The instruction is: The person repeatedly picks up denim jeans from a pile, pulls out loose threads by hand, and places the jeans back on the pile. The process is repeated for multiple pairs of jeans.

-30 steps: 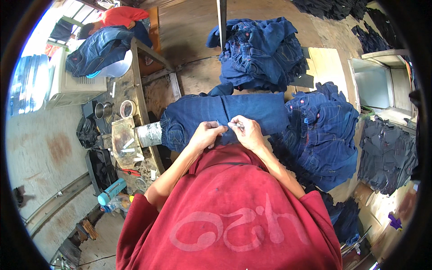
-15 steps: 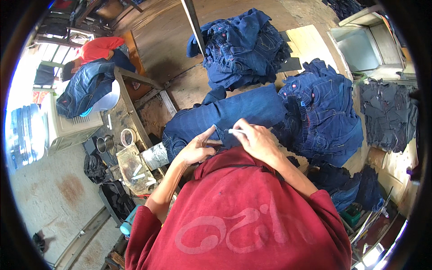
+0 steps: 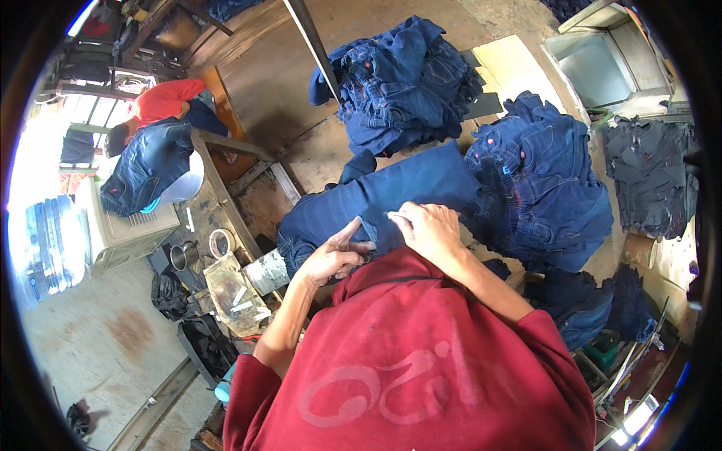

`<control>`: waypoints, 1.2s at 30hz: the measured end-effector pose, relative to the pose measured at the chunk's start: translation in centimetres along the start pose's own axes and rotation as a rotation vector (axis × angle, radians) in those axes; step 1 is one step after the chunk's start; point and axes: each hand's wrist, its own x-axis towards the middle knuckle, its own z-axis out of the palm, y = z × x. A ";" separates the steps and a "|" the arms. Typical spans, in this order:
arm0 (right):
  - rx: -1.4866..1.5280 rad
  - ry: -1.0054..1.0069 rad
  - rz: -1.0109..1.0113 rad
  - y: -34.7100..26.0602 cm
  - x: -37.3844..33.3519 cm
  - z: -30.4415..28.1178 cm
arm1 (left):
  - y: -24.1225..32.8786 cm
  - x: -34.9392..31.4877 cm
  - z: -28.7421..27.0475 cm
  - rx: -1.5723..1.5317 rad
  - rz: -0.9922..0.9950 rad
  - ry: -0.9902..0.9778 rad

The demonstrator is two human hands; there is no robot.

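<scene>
A dark blue piece of denim [image 3: 414, 180], perhaps a trouser leg, stretches over a rounded support in front of me. My left hand [image 3: 335, 252] rests on its near side, index finger and thumb spread apart beside a small turned-up denim flap [image 3: 368, 229]. Closed in a pinch, my right hand [image 3: 432, 229] is just right of that flap. A short white stick [image 3: 392, 216] pokes out between its fingertips, mostly hidden by them.
Denim piles lie at the far side [image 3: 406, 83] and the right [image 3: 534, 180]. White sticks [image 3: 242, 307] lie on a worn board at left, near a metal mug [image 3: 183, 256] and tape roll [image 3: 222, 243]. Another person in red [image 3: 162, 101] bends over at far left. A post [image 3: 312, 49] stands ahead.
My right hand has shifted slightly, and less of the white stick shows. My left thumb and index finger are wider apart by the flap. The whole view has tilted a little.
</scene>
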 end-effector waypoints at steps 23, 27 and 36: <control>0.940 0.498 0.928 29.5 3.9 6.0 | -3.4 -0.6 -7.5 0.914 0.126 1.491; 0.890 0.472 0.836 32.7 7.2 2.8 | -7.6 1.1 -2.6 0.596 0.616 1.772; 0.866 0.120 0.817 31.4 6.4 4.2 | -1.8 2.9 -12.6 0.878 -0.128 1.307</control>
